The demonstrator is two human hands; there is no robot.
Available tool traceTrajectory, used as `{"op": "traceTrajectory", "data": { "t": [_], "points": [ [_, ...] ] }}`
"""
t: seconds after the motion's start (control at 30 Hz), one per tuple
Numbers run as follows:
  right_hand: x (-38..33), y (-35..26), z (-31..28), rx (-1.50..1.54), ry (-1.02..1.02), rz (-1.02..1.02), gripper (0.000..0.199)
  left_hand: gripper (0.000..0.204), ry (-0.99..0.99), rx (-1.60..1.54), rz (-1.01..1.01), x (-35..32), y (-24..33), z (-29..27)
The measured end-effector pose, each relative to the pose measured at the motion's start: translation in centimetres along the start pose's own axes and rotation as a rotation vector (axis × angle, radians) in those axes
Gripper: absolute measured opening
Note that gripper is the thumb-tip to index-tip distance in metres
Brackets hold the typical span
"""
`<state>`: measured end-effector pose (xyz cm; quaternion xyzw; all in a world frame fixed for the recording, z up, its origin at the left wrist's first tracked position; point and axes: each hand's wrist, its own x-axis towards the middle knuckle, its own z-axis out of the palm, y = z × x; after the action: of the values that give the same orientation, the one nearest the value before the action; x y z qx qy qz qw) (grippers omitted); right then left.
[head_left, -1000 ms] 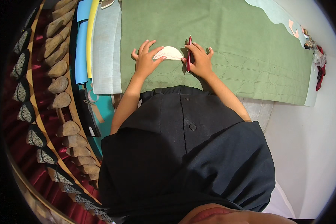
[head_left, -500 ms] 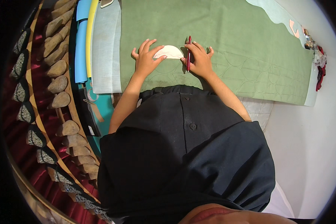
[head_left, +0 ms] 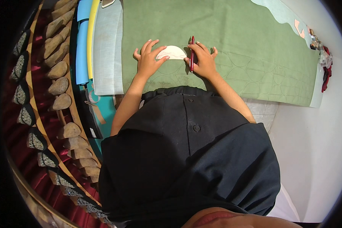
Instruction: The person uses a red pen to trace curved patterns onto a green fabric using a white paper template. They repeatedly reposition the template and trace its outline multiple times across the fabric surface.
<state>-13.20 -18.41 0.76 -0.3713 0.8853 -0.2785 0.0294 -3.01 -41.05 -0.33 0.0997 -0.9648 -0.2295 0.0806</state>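
Observation:
A white half-round template (head_left: 172,52) lies flat on a large green leather-like sheet (head_left: 171,22), its straight edge toward me. My left hand (head_left: 150,59) holds the template's left end with thumb and forefinger, the other fingers spread above the sheet. At the opposite end my right hand (head_left: 203,60) has its thumb near the template's right corner. A dark red pen (head_left: 192,55) is held in that hand, lying across its fingers and pointing away from me. Traced curved and straight outlines (head_left: 254,70) run along the near right part of the sheet.
Pale grey-blue material (head_left: 108,49) shows beneath the green sheet at left, beside yellow (head_left: 91,38) and blue rolls (head_left: 82,57). Further left, wooden shoe lasts (head_left: 59,86) and dark patterned shoe pieces (head_left: 26,114) line racks. A white wall (head_left: 311,152) bounds the right.

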Motion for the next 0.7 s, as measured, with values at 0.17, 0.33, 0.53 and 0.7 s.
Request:
{"op": "traceTrajectory", "data": {
  "t": [0.17, 0.33, 0.53, 0.7],
  "points": [
    [-0.01, 0.06, 0.12, -0.001, 0.012, -0.005, 0.049, 0.04, -0.001, 0.013, -0.002, 0.02, 0.07, 0.03],
    [-0.02, 0.08, 0.24, -0.005, 0.016, -0.004, 0.049, 0.039, 0.004, 0.009, -0.002, 0.04, 0.06, 0.04],
    [0.03, 0.01, 0.32, -0.002, 0.016, 0.004, 0.049, 0.039, 0.002, 0.007, -0.012, 0.03, 0.23, -0.01],
    [0.0, 0.07, 0.33, -0.01, 0.023, -0.003, 0.048, 0.039, 0.0, 0.013, -0.009, 0.05, 0.19, 0.16]
  ]
}}
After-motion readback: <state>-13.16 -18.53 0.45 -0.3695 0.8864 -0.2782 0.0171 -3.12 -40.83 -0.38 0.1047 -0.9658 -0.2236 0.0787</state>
